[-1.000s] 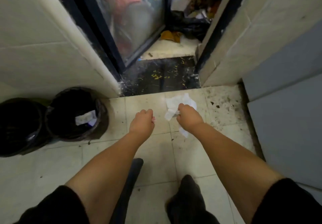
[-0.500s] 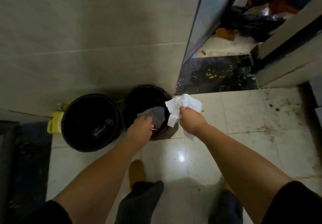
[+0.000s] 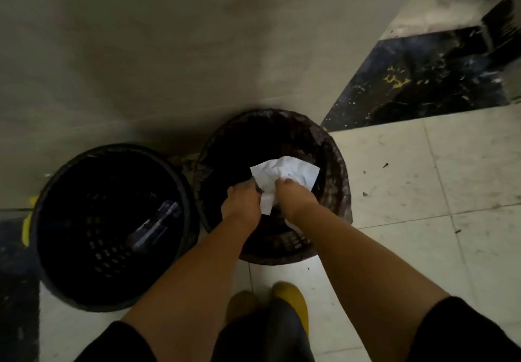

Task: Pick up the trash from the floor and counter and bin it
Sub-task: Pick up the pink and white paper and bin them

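Both hands now over the right bin (image 3: pixel 335 164), formerly short of it; right hand (image 3: pixel 293 198) fingers pinching crumpled paper (image 3: pixel 284 174); left hand (image 3: pixel 242 202) fingers curled shut beside it, contents indiscernible.

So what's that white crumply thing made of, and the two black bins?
The white crumply thing looks like thin paper or tissue: matte, creased and folding softly in the right hand. The two bins look like black plastic baskets, with rows of small holes in their walls. The right one seems lined with a dark, slightly shiny bag.
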The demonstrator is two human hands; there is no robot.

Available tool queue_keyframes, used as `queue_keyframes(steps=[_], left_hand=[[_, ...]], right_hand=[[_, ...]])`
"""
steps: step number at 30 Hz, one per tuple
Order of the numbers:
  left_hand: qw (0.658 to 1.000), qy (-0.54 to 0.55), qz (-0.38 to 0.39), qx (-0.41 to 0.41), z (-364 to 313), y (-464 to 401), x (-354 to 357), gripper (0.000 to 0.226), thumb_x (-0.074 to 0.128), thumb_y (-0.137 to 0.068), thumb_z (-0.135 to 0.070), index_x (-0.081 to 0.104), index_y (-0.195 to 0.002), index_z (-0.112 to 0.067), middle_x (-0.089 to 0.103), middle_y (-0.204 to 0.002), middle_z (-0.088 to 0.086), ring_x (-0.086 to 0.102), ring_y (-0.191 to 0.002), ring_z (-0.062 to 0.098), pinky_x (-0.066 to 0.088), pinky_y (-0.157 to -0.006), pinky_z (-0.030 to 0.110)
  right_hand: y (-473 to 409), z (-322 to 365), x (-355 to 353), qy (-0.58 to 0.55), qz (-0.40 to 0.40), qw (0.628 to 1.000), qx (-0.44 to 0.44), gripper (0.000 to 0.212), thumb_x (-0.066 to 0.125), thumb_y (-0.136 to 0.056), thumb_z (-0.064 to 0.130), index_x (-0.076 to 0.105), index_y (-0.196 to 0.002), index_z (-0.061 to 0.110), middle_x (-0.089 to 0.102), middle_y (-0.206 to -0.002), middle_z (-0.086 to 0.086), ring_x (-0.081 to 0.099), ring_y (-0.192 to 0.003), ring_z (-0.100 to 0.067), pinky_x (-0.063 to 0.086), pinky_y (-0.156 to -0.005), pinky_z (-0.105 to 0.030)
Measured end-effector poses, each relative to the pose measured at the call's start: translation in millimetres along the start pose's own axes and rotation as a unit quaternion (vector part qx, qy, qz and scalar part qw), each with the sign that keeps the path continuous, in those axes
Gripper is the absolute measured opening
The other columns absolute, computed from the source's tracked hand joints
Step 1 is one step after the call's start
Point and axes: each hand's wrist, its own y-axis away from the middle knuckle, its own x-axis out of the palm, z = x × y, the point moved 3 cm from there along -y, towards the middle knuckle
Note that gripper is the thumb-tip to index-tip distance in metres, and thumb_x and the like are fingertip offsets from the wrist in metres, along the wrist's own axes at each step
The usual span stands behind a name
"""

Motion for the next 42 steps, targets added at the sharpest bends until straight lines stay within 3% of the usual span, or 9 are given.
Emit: queue_keyframes(steps=[3,6,9,16,21,26,31,36,42], left_hand=[[0.998,-0.028,0.057,-0.007,16,-35,35,0.03,0.045,-0.097,-0.025,0.055,-0.118,-0.007,0.055,-0.128,0.016,0.051,-0.118,0.031,0.052,-0.093,0.041],[0.994,-0.055,0.095,0.009,25,-40,47,0.04,0.051,-0.095,-0.031,0.048,-0.129,-0.012,0.042,-0.14,0.015,0.043,-0.126,0.032,0.048,-0.099,0.043],[0.993,-0.075,0.078,0.035,22,-21,26,0.054,0.058,-0.091,-0.029,0.037,-0.139,-0.015,0.032,-0.146,0.015,0.034,-0.133,0.033,0.042,-0.105,0.045],[0.995,-0.048,0.051,0.071,-20,84,-114,0.046,0.048,-0.096,-0.028,0.037,-0.139,-0.014,0.041,-0.138,0.017,0.04,-0.128,0.033,0.045,-0.101,0.044],[0.989,-0.079,0.059,0.106,-60,199,-225,0.052,0.055,-0.093,-0.027,0.035,-0.139,-0.014,0.042,-0.137,0.018,0.044,-0.125,0.034,0.047,-0.097,0.045],[0.988,-0.052,0.021,0.142,-94,297,-310,0.052,0.053,-0.093,-0.023,0.036,-0.142,-0.013,0.046,-0.137,0.018,0.047,-0.125,0.035,0.047,-0.101,0.048],[0.977,-0.066,0.0,0.202,-129,351,-358,0.047,0.05,-0.096,-0.021,0.039,-0.139,-0.01,0.049,-0.136,0.017,0.049,-0.125,0.035,0.045,-0.099,0.04],[0.95,-0.124,0.008,0.286,-157,378,-377,0.051,0.054,-0.093,-0.021,0.04,-0.14,-0.008,0.047,-0.142,0.019,0.048,-0.13,0.034,0.041,-0.107,0.038],[0.864,-0.236,0.009,0.445,-195,429,-373,0.045,0.051,-0.093,-0.035,0.045,-0.132,-0.013,0.055,-0.129,0.015,0.056,-0.114,0.034,0.05,-0.095,0.044]], right_hand=[[-40,-10,28,0.013,0.039,0.999,0.017,0.039,0.042,-0.098,0.01,0.041,-0.137,0.003,0.046,-0.138,-0.021,0.049,-0.125,-0.038,0.043,-0.099,-0.046],[-48,-17,41,0.047,0.107,0.993,0.019,0.061,0.051,-0.096,0.019,0.021,-0.148,0.011,0.03,-0.148,-0.019,0.04,-0.132,-0.04,0.04,-0.105,-0.049],[-20,-10,21,0.054,0.081,0.995,0.01,0.071,0.055,-0.093,0.012,0.013,-0.15,0.017,0.024,-0.151,-0.02,0.042,-0.129,-0.044,0.043,-0.102,-0.05],[117,9,-99,0.053,0.014,0.998,0.025,0.072,0.062,-0.089,0.018,0.021,-0.147,0.016,0.033,-0.145,-0.019,0.045,-0.128,-0.04,0.043,-0.103,-0.048],[252,33,-195,0.02,-0.045,0.998,0.038,0.054,0.053,-0.093,0.019,0.032,-0.142,0.016,0.042,-0.137,-0.017,0.051,-0.121,-0.037,0.047,-0.096,-0.045],[369,40,-250,-0.001,-0.094,0.994,0.062,0.051,0.05,-0.095,0.019,0.032,-0.142,0.016,0.039,-0.141,-0.016,0.05,-0.124,-0.037,0.046,-0.097,-0.045],[443,47,-282,-0.015,-0.15,0.984,0.092,0.047,0.047,-0.097,0.023,0.033,-0.141,0.014,0.039,-0.14,-0.016,0.051,-0.121,-0.038,0.046,-0.095,-0.045],[498,47,-285,-0.078,-0.217,0.959,0.164,0.046,0.045,-0.098,0.023,0.033,-0.142,0.016,0.043,-0.138,-0.015,0.054,-0.119,-0.036,0.048,-0.095,-0.044],[588,46,-229,-0.218,-0.268,0.892,0.292,0.045,0.036,-0.101,0.034,0.035,-0.141,0.015,0.041,-0.143,-0.016,0.047,-0.126,-0.036,0.042,-0.101,-0.045]])
